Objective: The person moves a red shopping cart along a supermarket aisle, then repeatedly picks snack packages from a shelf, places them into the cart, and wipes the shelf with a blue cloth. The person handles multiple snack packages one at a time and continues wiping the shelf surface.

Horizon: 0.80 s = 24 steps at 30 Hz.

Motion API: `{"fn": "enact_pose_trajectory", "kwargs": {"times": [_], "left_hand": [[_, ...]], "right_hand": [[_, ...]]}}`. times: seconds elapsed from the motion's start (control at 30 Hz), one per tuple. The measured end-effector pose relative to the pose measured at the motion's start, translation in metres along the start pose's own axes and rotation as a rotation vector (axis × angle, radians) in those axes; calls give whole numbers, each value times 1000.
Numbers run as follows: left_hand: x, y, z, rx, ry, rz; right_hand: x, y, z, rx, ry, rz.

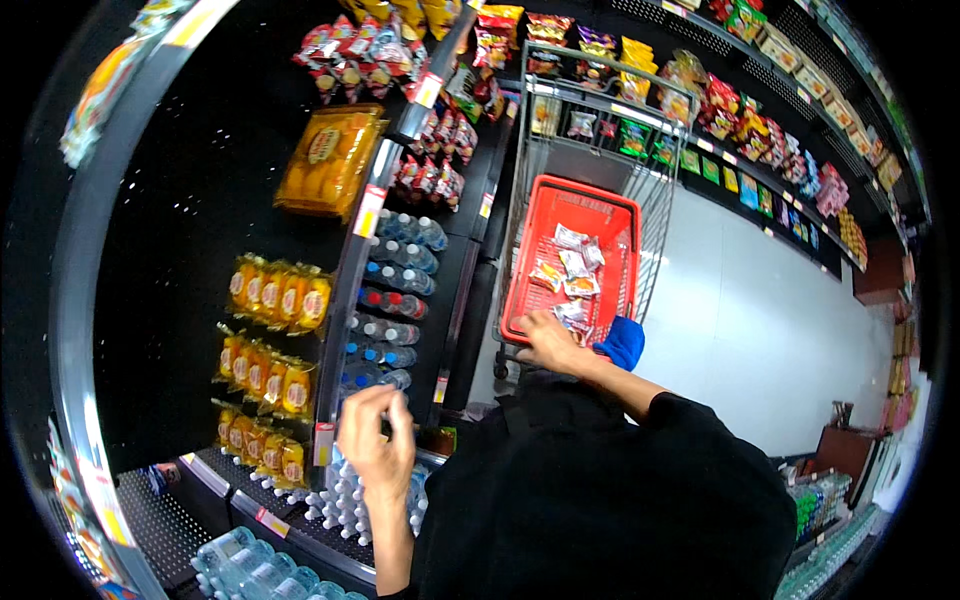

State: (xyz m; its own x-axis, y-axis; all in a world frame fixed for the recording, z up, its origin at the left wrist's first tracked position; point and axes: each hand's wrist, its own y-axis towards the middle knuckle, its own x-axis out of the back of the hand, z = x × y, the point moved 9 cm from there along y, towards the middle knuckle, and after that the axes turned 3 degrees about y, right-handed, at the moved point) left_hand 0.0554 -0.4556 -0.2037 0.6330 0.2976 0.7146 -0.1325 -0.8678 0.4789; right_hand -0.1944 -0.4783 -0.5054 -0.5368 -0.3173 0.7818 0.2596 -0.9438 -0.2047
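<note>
My left hand (379, 431) is raised in front of the shelves, its fingers loosely bent and the thumb apart from them. I see nothing in it. Nearest to it are plastic water bottles (382, 352) on a shelf and more white-capped bottles (349, 491) lower down. My right hand (551, 341) reaches over the near end of a red plastic shopping basket (517, 285), fingers apart and apparently holding nothing. Small wrapped snack packets (574, 262) lie scattered inside the basket; some close to my wrist are partly covered. Blue cloth (622, 345) sits beside my right wrist.
The basket rests in a metal shopping cart (660, 195). On the left shelves are yellow-wrapped snack cakes (281, 296) and a large golden pack (330, 161). Bagged snacks (637, 67) line the far shelves. Pale floor (720, 315) extends right of the cart.
</note>
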Motion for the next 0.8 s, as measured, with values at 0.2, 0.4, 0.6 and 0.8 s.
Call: {"fn": "enact_pose_trajectory", "kwargs": {"times": [0.2,0.4,0.6,0.8], "left_hand": [[-112,-11,3,74,-146,337],[-181,-30,5,136,-131,577],[-210,-41,8,209,-84,691],[-224,-47,14,279,-92,681]], "right_hand": [[-53,-40,-109,-205,-134,138],[-114,-26,-148,-178,-181,203],[-121,-16,-154,-177,66,306],[-110,-10,-156,-133,116,333]]}}
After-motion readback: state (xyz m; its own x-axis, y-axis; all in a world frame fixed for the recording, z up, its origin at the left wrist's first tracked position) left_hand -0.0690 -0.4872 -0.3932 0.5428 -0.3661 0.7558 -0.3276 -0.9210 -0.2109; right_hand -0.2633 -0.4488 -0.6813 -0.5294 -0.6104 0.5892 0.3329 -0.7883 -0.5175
